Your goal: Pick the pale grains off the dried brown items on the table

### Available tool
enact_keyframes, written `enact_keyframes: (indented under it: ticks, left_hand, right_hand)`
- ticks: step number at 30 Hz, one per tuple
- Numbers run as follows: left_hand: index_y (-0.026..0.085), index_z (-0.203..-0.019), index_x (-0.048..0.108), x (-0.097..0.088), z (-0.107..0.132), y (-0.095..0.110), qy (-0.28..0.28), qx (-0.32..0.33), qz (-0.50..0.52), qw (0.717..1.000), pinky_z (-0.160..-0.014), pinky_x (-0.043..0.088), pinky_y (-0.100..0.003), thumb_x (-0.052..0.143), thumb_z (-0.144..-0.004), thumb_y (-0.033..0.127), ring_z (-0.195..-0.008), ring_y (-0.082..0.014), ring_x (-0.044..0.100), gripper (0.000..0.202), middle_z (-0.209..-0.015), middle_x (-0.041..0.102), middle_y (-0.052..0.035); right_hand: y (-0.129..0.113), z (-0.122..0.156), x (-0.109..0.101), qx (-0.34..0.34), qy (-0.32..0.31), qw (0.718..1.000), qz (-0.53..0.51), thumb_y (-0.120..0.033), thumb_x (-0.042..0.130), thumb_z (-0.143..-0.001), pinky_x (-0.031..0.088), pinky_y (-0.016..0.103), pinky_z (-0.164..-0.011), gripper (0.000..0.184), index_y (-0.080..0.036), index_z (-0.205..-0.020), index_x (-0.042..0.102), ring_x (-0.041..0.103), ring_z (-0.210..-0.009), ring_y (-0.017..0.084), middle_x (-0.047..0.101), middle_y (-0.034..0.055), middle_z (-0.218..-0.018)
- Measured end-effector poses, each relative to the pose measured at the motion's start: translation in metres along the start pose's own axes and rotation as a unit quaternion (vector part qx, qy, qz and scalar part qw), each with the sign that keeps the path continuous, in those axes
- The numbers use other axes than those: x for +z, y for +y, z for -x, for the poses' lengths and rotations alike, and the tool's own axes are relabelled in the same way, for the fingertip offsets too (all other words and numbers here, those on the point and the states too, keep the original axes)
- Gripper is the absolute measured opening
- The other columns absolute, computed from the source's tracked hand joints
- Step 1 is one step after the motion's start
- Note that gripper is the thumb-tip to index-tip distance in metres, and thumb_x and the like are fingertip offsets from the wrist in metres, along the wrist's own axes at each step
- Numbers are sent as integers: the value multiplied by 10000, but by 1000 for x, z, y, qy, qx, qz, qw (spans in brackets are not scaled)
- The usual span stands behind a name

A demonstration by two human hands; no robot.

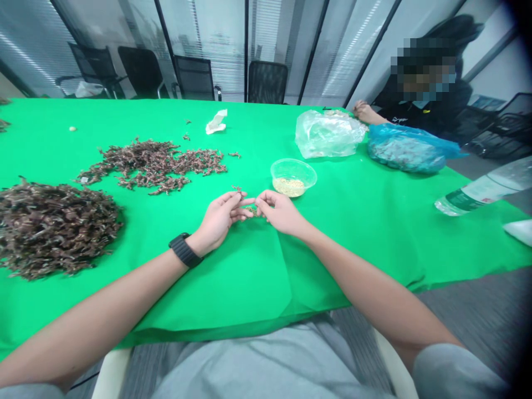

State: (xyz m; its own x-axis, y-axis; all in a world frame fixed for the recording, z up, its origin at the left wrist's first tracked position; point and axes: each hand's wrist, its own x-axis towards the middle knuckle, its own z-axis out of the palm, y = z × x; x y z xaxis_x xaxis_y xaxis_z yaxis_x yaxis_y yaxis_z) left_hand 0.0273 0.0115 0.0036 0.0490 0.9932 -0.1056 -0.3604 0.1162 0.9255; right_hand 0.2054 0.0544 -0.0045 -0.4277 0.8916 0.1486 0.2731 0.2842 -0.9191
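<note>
My left hand (216, 223), with a black watch band on the wrist, pinches a small brown figure-like piece (238, 190) between thumb and finger. Tiny gold-coloured bits (251, 211) lie at its lower fingers. Close against it, my right hand (281, 211) has thumb and forefinger pressed together; whatever is between them is too small to make out. Just beyond the right hand stands a clear plastic bowl (308, 173) with small gold-coloured pieces (288, 187) in it. Many similar brown pieces form a spread-out heap (153, 163) and a taller pile (56, 227) to the left.
A green cloth (233, 288) covers the table. Crumpled white paper (216, 122), a clear plastic bag (328, 134), a full blue bag (409, 148) and a lying water bottle (482, 194) are on it. Another person (428, 105) sits at the far right; chairs (268, 82) line the back.
</note>
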Motion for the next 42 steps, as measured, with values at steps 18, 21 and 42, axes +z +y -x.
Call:
enact_keyframes:
  ticks: [18,21,42]
  left_hand:
    - [148,-1077,591,4,1,-11,-87,95,-167,978,-537,496,-213,627,-949,464,-578,-116,681,342,-856,731,-44]
    - [155,-1099,599,4,2,-13,-96,107,-195,970,-542,504,-214,600,-966,469,-594,-117,675,341,-792,682,-11]
    - [135,-1095,724,5,7,-10,-102,102,-204,968,-651,557,-269,590,-962,520,-687,-174,707,429,-790,739,-71]
  right_hand:
    - [-16,7,-1,-90,74,993,18,-271,612,-857,388,249,-556,129,-186,-761,611,501,-595,109,581,-21,-656]
    - [-17,8,0,-96,66,993,14,-269,605,-870,407,252,-576,137,-188,-760,612,522,-614,116,590,-16,-663]
    - [-15,9,-3,-171,59,964,197,-254,543,-928,360,281,-620,178,-208,-763,590,490,-655,140,566,-5,-675]
